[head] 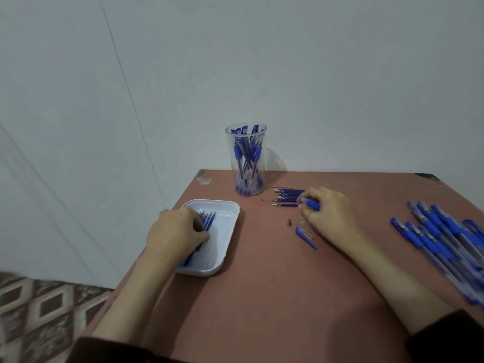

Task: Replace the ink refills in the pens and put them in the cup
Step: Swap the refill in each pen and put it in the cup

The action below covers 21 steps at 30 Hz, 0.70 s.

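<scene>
A clear plastic cup [246,163] full of blue pens stands at the table's far edge. My left hand [175,231] rests in a white tray [225,247], fingers curled over several blue refills [208,218]. My right hand [328,209] holds a pen barrel with a blue grip [311,203] beside a row of blue refills [288,197] lying right of the cup. A small metal pen tip [290,222] and a blue pen cap [305,236] lie on the table in front of my right hand.
A heap of blue pens [442,244] covers the right side of the reddish-brown table [262,297]. The table stands against a pale wall. A patterned floor [39,310] shows at the lower left, past the table's left edge.
</scene>
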Tool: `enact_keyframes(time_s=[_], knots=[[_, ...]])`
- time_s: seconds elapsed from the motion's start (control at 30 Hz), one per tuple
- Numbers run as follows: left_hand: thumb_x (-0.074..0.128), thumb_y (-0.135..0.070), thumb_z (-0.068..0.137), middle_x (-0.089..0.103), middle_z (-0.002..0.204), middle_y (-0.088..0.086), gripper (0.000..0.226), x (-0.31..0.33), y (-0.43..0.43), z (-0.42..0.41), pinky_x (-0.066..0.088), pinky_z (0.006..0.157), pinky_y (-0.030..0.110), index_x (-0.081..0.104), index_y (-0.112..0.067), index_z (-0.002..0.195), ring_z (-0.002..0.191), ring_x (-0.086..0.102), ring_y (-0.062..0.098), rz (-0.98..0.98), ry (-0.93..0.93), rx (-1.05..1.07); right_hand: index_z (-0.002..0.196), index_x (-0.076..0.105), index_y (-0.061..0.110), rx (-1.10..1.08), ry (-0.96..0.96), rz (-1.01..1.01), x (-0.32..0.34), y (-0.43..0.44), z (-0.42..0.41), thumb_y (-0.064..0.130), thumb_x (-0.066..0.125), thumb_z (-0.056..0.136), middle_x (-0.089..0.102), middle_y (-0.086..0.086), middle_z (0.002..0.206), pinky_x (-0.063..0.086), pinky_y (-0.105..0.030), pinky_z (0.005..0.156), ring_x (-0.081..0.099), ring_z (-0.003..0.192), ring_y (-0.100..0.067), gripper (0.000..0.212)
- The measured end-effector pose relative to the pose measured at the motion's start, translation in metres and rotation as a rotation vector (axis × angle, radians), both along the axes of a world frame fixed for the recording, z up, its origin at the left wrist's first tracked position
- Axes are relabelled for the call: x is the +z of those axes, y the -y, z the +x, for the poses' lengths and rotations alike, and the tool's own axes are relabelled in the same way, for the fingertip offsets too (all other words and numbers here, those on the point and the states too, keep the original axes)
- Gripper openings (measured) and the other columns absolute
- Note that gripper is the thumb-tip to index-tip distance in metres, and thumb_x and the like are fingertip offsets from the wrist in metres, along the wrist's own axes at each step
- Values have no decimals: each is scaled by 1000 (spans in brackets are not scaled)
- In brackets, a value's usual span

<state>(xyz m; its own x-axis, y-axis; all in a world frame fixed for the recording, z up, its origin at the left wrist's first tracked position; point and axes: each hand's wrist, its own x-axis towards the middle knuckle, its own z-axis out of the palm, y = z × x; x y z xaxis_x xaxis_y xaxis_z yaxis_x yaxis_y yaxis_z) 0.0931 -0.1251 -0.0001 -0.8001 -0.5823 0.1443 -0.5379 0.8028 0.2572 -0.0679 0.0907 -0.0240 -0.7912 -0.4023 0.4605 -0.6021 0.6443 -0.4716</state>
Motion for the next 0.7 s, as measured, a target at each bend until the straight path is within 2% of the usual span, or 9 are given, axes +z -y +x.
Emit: enact_keyframes(time_s=[0.07,0.17,0.23,0.3,0.37,0.47,0.53,0.63,0.7], knots=[[66,-28,80,68,86,-5,13,-1,-2,0,38,64,25,61,-29,68,90,56,20,1,-5,-1,91,70,21,2,13,6,1,-1,1,19,63,86,50,12,78,43,-32,72,52,80,-18,9],[62,-22,78,65,75,-1,11,-2,-6,-5,34,55,25,66,-17,68,77,55,20,-33,12,0,88,70,21,10,27,5,0,-2,1,17,63,84,55,9,79,44,-34,74,55,83,-21,9],[58,-18,75,53,60,2,17,-1,-9,-8,30,49,26,59,-14,59,64,48,22,-41,20,17,87,70,22,9,44,3,0,-1,2,17,64,84,55,8,78,44,-34,73,55,82,-21,9],[58,-17,75,47,56,9,22,2,-11,-10,31,50,26,52,-12,55,57,37,21,18,-61,35,86,70,23,3,61,-3,2,-1,2,19,63,85,57,8,76,46,-34,72,55,79,-22,8],[63,-15,79,60,60,13,21,10,-12,-13,38,56,26,62,-7,60,56,45,21,253,-291,-2,84,69,24,-13,78,-30,4,-3,1,22,63,85,60,7,71,49,-37,71,58,76,-25,7],[66,-4,85,71,68,6,2,25,-33,-22,51,59,22,67,-5,84,62,64,14,948,-624,-177,83,67,24,-36,103,-29,7,-6,-1,28,64,84,62,4,70,50,-38,72,60,76,-30,5],[61,6,85,70,73,9,16,25,-52,-37,54,59,19,63,-2,99,60,67,11,1261,-729,-258,86,63,25,-50,107,16,10,-9,-1,33,65,82,61,3,73,48,-36,73,59,78,-30,9],[57,11,86,68,83,10,25,15,-76,-65,58,64,21,60,0,108,63,68,10,1418,-877,-247,97,56,21,-11,113,44,12,-12,-3,29,62,84,54,7,81,38,-31,69,56,82,-25,16],[56,9,88,65,86,10,23,7,-84,-80,59,74,26,60,-1,109,67,68,11,1459,-988,-201,99,54,20,34,76,45,12,-14,-5,20,56,89,52,3,88,28,-28,68,54,86,-24,10]])
